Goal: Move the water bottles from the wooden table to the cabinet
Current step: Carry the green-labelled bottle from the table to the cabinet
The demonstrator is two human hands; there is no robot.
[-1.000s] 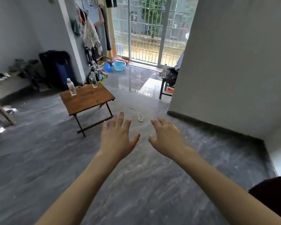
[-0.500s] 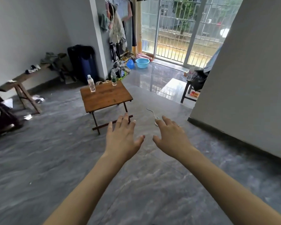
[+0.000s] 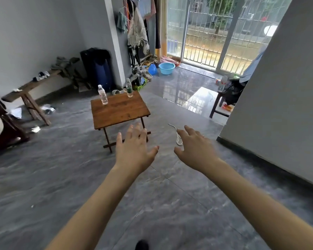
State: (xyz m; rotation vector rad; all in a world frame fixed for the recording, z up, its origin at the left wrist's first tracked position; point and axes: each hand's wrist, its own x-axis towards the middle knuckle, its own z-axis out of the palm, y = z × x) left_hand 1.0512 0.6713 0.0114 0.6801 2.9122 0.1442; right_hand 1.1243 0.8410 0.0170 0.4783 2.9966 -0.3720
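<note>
Grey-tiled floor [image 3: 43,177], two bottles [image 3: 102,94] on wooden table [image 3: 119,110], both hands [image 3: 134,150] spread and empty, cabinet unseen.

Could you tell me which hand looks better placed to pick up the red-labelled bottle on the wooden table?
Probably the left hand: open and empty, it lines up with the wooden table, and the red-labelled bottle stands at its far-left corner.

Both bare arms extended forward, palms down. Left hand [image 3: 134,150] and right hand [image 3: 194,149] side by side, apart, fingers spread and relaxed, holding nothing.
</note>
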